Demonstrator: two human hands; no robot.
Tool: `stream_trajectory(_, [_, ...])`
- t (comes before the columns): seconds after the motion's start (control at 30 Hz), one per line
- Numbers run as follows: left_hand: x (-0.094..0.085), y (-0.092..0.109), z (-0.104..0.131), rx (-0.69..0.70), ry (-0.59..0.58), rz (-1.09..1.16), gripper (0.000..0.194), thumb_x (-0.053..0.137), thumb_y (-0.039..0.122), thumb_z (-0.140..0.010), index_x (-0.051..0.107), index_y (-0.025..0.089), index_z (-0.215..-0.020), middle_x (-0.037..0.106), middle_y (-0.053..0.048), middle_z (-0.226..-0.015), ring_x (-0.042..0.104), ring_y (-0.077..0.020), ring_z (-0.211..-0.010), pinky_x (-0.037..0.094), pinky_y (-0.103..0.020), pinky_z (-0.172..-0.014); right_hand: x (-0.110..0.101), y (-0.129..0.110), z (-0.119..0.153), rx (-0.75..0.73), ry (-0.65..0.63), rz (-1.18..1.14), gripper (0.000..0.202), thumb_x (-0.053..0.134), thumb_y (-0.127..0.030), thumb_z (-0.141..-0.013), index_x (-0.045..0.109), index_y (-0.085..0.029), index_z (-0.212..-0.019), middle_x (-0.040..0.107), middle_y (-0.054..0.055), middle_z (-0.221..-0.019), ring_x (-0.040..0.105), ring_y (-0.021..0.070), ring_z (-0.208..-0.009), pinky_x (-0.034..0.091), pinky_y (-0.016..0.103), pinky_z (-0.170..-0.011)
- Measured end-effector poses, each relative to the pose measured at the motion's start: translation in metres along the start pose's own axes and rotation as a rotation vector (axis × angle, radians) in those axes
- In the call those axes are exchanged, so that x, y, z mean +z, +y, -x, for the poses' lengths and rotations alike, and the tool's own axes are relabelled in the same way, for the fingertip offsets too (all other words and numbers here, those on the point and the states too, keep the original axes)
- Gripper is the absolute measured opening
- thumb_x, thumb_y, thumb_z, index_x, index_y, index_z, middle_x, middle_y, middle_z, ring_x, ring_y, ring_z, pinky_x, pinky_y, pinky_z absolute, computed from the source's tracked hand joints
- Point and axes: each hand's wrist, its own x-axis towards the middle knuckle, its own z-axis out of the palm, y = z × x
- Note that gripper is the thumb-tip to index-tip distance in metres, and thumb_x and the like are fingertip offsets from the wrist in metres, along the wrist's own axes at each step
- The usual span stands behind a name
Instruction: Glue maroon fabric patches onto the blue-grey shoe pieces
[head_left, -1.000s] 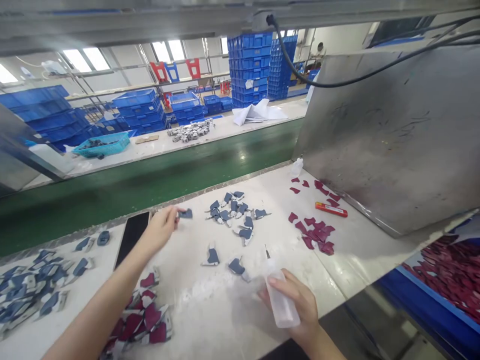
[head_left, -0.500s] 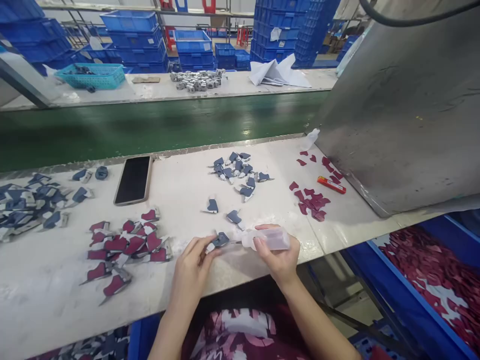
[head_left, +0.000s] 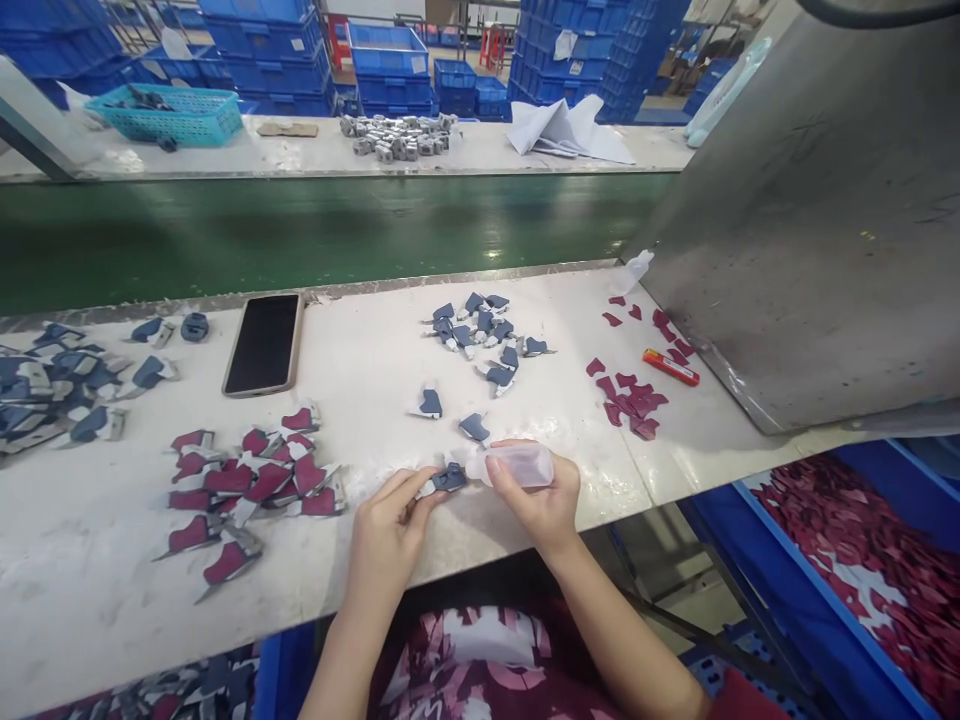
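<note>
Between the fingertips of my left hand (head_left: 396, 510) is a small dark blue-grey plastic part (head_left: 450, 477) with a pale piece at its side. My right hand (head_left: 541, 497) is wrapped round a translucent squeeze bottle (head_left: 525, 466), lying nearly level with its nozzle end at the part. Whether the tip touches the part I cannot tell. Just beyond the hands lie two single blue-grey parts (head_left: 474, 427). Farther back sits a pile of similar blue-and-white parts (head_left: 484, 325). To the left is a heap of maroon-topped parts (head_left: 266, 482).
A phone (head_left: 262, 345) lies at the left of the white table, near more blue-grey parts (head_left: 56, 385). Loose maroon pieces (head_left: 634, 400) and an orange-red tube (head_left: 670, 367) are at the right, beside a slanted metal panel (head_left: 810, 260). A blue bin (head_left: 780, 515) of maroon pieces stands lower right.
The bottle in my right hand has moved left, bringing its nozzle end up to the part. My left hand still holds the part. The whole view has shifted slightly.
</note>
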Motion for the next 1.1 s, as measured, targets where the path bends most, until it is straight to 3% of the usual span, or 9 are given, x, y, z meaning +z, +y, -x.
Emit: stream_trajectory(1.1, [0.0001, 0.0069, 0.0005, -0.032, 0.02, -0.04, 0.019, 0.058, 0.028, -0.091, 0.071, 0.02, -0.103, 0.066, -0.001, -0.081, 0.05, -0.0109, -0.054, 0.042, -0.024, -0.056, -0.0044, 0.0004, 0.0056, -0.006, 0.071, 0.001, 0.013, 0.068, -0.029, -0.083, 0.072, -0.017, -0.077, 0.072, 0.005, -0.069, 0.069, 0.0204, -0.059, 0.057, 0.03, -0.055])
